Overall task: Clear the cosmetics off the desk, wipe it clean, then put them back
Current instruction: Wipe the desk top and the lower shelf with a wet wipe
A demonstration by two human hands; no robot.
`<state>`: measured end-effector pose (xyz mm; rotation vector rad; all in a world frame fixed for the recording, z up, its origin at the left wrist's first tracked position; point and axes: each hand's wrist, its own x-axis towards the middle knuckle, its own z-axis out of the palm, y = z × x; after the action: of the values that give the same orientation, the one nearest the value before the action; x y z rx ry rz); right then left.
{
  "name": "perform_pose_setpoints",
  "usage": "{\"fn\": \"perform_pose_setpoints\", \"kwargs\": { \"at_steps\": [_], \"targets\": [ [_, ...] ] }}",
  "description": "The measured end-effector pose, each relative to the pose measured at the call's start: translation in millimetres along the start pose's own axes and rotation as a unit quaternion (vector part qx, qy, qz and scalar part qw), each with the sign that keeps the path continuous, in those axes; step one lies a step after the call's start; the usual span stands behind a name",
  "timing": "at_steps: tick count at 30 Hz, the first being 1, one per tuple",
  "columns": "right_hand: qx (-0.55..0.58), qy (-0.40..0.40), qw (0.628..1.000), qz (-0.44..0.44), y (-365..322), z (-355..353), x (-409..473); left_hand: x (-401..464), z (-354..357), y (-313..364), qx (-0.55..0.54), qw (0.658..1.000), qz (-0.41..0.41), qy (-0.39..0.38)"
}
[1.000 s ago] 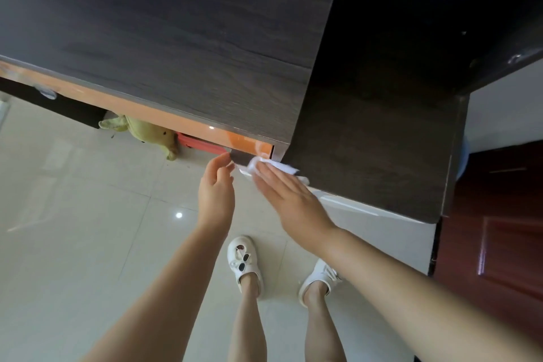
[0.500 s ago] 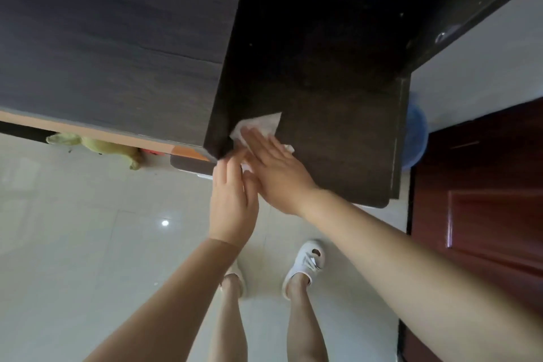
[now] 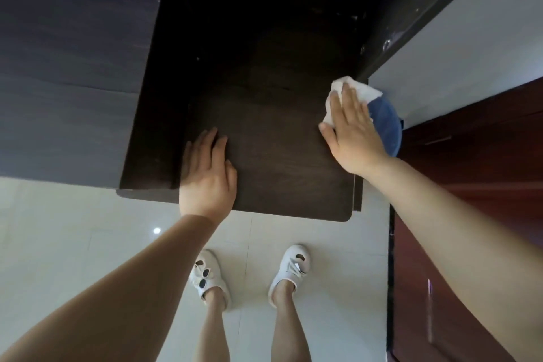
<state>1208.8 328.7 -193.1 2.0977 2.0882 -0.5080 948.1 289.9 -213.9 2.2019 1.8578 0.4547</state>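
The dark wood desk (image 3: 282, 156) fills the upper middle of the head view, its lower surface bare of cosmetics. My right hand (image 3: 351, 132) lies flat with straight fingers on a white wipe (image 3: 363, 91) at the desk's right edge. The wipe pokes out past my fingertips and partly overhangs the edge. My left hand (image 3: 208, 173) rests flat on the desk near its front left corner, fingers straight, holding nothing.
A taller dark cabinet (image 3: 73, 67) adjoins the desk on the left. A blue round bin (image 3: 388, 123) sits below the desk's right edge. A red-brown door (image 3: 470, 185) stands on the right. My feet in white shoes (image 3: 291, 267) stand on pale floor tiles.
My right hand has slid the wipe from the desk's front left corner across to its right edge. My left hand has moved onto the desk top and now lies flat there.
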Motion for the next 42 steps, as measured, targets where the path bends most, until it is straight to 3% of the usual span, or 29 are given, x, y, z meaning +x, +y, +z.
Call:
{"fn": "perform_pose_setpoints", "kwargs": {
  "at_steps": [4, 8, 12, 17, 19, 21, 24, 26, 27, 28, 30, 32, 33, 35, 37, 40, 42],
  "targets": [
    [-0.004, 0.032, 0.999, -0.017, -10.1, 24.4, -57.7, -1.6, -1.9, 0.6, 0.008, 1.000, 0.003, -0.008],
    [0.023, -0.001, 0.998, -0.064, -22.1, 52.4, -147.3, -0.7, -3.2, 2.2, 0.014, 1.000, -0.004, -0.017],
    [-0.023, 0.024, 0.998, -0.062, -16.2, 35.6, -91.2, -0.1, -2.5, 1.6, 0.007, 1.000, 0.003, -0.005],
    [0.010, 0.047, 0.998, 0.040, -39.2, 0.8, 10.1, 0.9, -1.1, 2.0, -0.002, 1.000, 0.002, 0.006],
    [0.016, 0.047, 0.998, -0.037, -71.0, 11.1, 6.4, 0.0, -3.5, 2.4, -0.042, 0.999, -0.004, 0.019],
    [0.014, 0.059, 0.975, -0.213, -97.6, 32.7, -23.5, -5.0, -9.1, 0.8, -0.115, 0.993, -0.014, 0.037],
    [-0.072, 0.000, 0.895, -0.441, -98.5, 49.9, -65.7, -24.2, -17.0, -4.3, -0.204, 0.976, -0.070, 0.031],
    [-0.088, -0.052, 0.854, -0.510, -82.3, 35.4, -54.3, -42.5, -19.6, -6.6, -0.213, 0.974, -0.081, 0.019],
    [-0.078, -0.053, 0.864, -0.495, -74.5, 24.5, -36.2, -51.3, -20.2, -8.0, -0.209, 0.975, -0.075, 0.012],
    [-0.067, -0.056, 0.896, -0.435, -66.0, 13.5, -11.6, -59.5, -20.7, -9.3, -0.200, 0.978, -0.066, 0.002],
    [-0.021, -0.037, 0.972, -0.232, -47.5, -9.6, 45.3, -74.2, -20.7, -12.9, -0.166, 0.985, -0.048, -0.023],
    [0.030, 0.012, 0.998, -0.057, -47.1, -23.2, 78.5, -84.3, -21.4, -17.1, -0.121, 0.991, -0.029, -0.054],
    [0.031, 0.037, 0.998, -0.028, -58.7, -19.0, 79.1, -87.0, -22.2, -19.2, -0.105, 0.992, -0.019, -0.070],
    [-0.003, 0.082, 0.991, -0.106, -87.7, 7.8, 48.5, -88.5, -23.3, -22.9, -0.092, 0.991, -0.006, -0.092],
    [-0.036, 0.078, 0.957, -0.277, -117.2, 36.5, -11.0, -88.7, -24.8, -25.2, -0.099, 0.990, -0.006, -0.099],
    [-0.078, -0.020, 0.885, -0.458, -121.0, 33.9, -28.0, -88.2, -26.8, -24.1, -0.111, 0.989, -0.010, -0.100],
    [-0.075, -0.041, 0.895, -0.438, -118.8, 13.4, 23.1, -87.7, -25.1, -22.6, -0.104, 0.989, -0.017, -0.099]
  ]
}}
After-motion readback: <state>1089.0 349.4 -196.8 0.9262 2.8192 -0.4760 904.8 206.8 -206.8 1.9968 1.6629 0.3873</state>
